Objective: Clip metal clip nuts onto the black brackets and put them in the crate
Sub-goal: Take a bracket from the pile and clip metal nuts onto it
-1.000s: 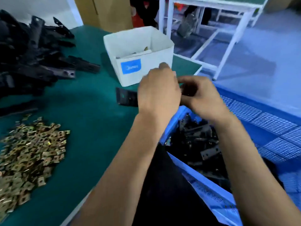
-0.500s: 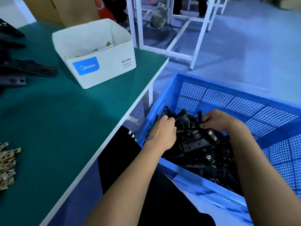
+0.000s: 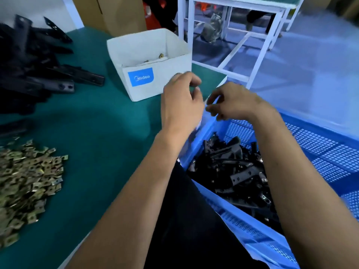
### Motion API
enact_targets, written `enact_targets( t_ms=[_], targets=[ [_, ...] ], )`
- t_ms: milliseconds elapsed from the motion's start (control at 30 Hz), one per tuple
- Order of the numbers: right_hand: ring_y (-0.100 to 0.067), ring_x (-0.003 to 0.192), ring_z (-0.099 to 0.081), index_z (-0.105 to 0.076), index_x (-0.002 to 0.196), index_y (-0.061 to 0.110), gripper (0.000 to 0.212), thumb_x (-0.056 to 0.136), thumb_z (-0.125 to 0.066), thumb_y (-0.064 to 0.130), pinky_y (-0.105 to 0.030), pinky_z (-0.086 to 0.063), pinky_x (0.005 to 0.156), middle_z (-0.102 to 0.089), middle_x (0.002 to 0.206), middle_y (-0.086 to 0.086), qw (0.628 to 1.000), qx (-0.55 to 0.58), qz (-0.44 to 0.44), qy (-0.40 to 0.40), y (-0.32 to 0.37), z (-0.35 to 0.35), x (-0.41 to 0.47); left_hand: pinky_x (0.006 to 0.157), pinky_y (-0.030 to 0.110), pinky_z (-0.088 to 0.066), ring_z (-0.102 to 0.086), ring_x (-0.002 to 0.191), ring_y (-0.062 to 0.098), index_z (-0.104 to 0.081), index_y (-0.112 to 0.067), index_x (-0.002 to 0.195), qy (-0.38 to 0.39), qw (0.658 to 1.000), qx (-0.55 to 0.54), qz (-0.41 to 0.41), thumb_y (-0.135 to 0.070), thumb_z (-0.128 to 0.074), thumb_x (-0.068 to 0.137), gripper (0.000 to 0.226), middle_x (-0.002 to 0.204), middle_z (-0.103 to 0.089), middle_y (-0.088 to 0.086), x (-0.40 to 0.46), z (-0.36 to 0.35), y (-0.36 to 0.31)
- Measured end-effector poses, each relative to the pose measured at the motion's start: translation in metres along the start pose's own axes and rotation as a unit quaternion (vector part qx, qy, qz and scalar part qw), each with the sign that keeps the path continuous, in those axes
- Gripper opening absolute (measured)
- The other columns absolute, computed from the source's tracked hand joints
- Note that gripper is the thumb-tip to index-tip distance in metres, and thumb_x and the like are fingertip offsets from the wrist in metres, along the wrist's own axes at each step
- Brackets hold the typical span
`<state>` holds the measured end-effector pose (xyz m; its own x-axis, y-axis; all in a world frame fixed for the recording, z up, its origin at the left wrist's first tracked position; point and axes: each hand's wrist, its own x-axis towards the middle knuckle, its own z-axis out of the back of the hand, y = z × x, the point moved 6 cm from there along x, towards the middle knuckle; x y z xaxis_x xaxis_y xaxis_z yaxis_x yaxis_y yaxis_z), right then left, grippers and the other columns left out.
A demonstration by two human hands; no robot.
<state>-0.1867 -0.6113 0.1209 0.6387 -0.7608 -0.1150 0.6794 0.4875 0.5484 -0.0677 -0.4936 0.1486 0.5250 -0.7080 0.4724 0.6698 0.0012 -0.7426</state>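
Observation:
My left hand [image 3: 181, 102] hovers over the table's right edge, fingers loosely curled, nothing visible in it. My right hand [image 3: 231, 101] is beside it above the blue crate [image 3: 330, 150], fingers loosely bent and also empty. Inside the crate lies a heap of black brackets [image 3: 233, 169] with clip nuts on some. A loose pile of brass-coloured clip nuts [image 3: 25, 181] lies at the table's front left. A stack of bare black brackets [image 3: 35, 68] fills the far left.
A white Midea cardboard box [image 3: 153, 74] with a few clips inside stands on the green table [image 3: 101, 133] just beyond my left hand. A white-framed bench [image 3: 252, 41] stands behind. The crate sits below the table's right edge.
Both hands have risen out of the crate, where they reached among the brackets, and now hang empty near the table's edge. The view has swung back left toward the table.

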Motion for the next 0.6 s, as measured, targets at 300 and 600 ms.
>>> enact_targets(
  t_ms=[300, 600],
  targets=[
    [-0.003, 0.048, -0.061, -0.064, 0.075, 0.024, 0.013, 0.085, -0.068, 0.016, -0.013, -0.037, 0.044, -0.068, 0.060, 0.004, 0.960, -0.040, 0.257, 0.101, 0.240, -0.090, -0.023, 0.089, 0.038, -0.052, -0.068, 0.088, 0.020, -0.073, -0.014, 0.094, -0.193, 0.972, 0.084, 0.108, -0.005, -0.060, 0.087, 0.017, 0.096, -0.074, -0.005, -0.028, 0.201, 0.070],
    [-0.032, 0.075, -0.065, -0.059, 0.073, 0.017, 0.011, 0.081, -0.066, 0.012, -0.039, -0.048, 0.063, -0.067, 0.077, -0.007, 0.879, -0.064, 0.452, 0.136, 0.417, -0.236, -0.097, 0.072, 0.012, -0.042, -0.059, 0.076, 0.002, -0.074, -0.017, 0.089, -0.438, 0.861, 0.149, 0.210, -0.009, -0.058, 0.085, 0.019, 0.080, -0.065, -0.015, -0.155, 0.390, 0.155]
  ],
)
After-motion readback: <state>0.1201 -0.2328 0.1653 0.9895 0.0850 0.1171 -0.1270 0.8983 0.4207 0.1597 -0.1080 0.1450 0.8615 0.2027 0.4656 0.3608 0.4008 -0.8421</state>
